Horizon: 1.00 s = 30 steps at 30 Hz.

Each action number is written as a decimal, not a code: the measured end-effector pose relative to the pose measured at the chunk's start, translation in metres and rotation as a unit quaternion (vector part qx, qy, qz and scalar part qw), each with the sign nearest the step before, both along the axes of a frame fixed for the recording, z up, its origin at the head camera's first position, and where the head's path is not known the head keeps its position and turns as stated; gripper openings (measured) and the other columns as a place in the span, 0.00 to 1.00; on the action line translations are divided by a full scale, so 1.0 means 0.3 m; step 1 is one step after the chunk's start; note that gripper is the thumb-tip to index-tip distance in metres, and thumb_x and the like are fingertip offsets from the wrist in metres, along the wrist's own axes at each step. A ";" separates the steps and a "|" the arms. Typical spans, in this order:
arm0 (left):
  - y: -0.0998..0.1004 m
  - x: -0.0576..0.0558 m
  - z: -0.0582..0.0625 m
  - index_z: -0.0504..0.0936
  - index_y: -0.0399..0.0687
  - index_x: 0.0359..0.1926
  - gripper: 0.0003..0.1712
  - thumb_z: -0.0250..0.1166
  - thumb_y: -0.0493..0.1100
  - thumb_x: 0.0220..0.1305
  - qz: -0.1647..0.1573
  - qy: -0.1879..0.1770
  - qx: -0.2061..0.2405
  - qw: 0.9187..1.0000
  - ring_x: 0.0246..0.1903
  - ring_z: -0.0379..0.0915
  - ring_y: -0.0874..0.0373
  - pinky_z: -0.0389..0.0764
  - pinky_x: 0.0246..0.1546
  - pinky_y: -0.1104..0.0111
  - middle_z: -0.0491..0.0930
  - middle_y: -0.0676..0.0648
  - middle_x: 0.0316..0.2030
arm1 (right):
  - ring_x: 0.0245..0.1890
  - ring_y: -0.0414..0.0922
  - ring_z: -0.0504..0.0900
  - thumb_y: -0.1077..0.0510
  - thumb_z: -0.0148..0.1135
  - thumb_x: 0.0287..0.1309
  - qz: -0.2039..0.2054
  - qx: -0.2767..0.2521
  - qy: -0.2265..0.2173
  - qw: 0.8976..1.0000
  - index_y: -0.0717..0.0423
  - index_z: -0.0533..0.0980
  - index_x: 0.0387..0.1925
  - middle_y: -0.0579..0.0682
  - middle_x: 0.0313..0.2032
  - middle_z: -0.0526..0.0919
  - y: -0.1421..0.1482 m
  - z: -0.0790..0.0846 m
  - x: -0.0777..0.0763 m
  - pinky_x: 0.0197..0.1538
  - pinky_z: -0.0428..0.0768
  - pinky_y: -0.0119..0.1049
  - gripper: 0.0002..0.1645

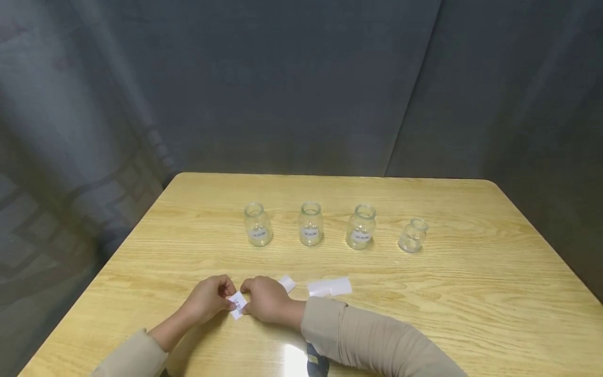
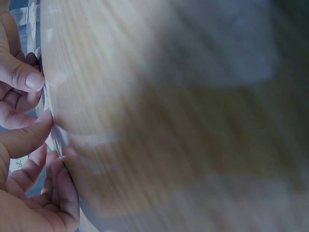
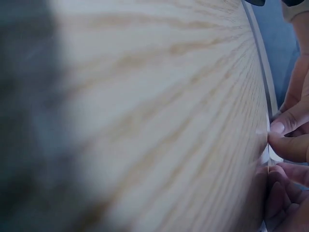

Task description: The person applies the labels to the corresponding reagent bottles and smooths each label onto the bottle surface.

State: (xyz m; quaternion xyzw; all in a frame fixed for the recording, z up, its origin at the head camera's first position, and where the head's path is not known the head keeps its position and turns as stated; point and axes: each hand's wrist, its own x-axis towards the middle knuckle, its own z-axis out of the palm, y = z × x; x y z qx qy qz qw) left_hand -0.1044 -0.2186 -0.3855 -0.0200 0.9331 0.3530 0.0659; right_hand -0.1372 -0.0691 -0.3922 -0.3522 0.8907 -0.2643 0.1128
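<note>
A small white label (image 1: 238, 305) with dark printed writing lies between my two hands, low on the left half of the table. My left hand (image 1: 209, 299) pinches its left edge, the thumb lying over the paper. On the other side my right hand (image 1: 268, 300) grips the right edge with curled fingers. Both wrist views show the fingertips close together at the edge of the picture, with the label mostly hidden. Behind the right hand lie a white paper piece (image 1: 287, 284) and a longer white strip (image 1: 330, 287).
Three glass jars with white labels stand in a row farther back: a left jar (image 1: 255, 220), a middle jar (image 1: 311, 219) and a right jar (image 1: 365, 220). A smaller glass jar (image 1: 412, 239) without a visible label stands right of them. Dark curtain (image 1: 301, 89) hangs behind the wooden table (image 1: 471, 293).
</note>
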 end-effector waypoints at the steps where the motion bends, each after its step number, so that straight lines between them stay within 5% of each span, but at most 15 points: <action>1: -0.001 -0.002 0.001 0.71 0.43 0.22 0.13 0.67 0.29 0.36 -0.001 0.003 0.003 1.000 0.24 0.62 0.59 0.67 0.24 0.71 0.67 0.51 0.21 | 0.29 0.36 0.74 0.56 0.68 0.37 -0.001 -0.006 -0.003 1.000 0.57 0.76 0.38 0.44 0.30 0.78 0.000 0.001 -0.002 0.33 0.72 0.26 0.21; 10: -0.009 -0.031 0.032 0.70 0.38 0.25 0.05 0.58 0.27 0.49 -0.054 0.000 0.109 0.993 0.21 0.63 0.59 0.67 0.18 0.74 0.67 0.49 0.19 | 0.18 0.34 0.65 0.65 0.61 0.44 -0.011 -0.070 -0.067 0.995 0.54 0.70 0.21 0.41 0.17 0.68 0.018 0.003 -0.038 0.22 0.65 0.23 0.08; 22: 0.053 -0.081 0.057 0.70 0.40 0.26 0.05 0.58 0.30 0.51 -0.018 0.022 0.123 0.992 0.23 0.62 0.59 0.66 0.22 0.72 0.67 0.49 0.20 | 0.19 0.38 0.71 0.73 0.53 0.47 -0.052 -0.197 -0.180 0.962 0.60 0.68 0.24 0.47 0.18 0.71 0.071 -0.003 -0.085 0.21 0.69 0.24 0.07; 30: 0.097 -0.100 0.060 0.71 0.38 0.29 0.03 0.57 0.31 0.52 0.002 0.020 0.166 0.986 0.25 0.63 0.57 0.68 0.25 0.70 0.68 0.48 0.22 | 0.20 0.38 0.69 0.72 0.49 0.51 -0.065 -0.248 -0.204 0.945 0.62 0.69 0.29 0.49 0.23 0.71 0.131 0.013 -0.101 0.19 0.68 0.24 0.05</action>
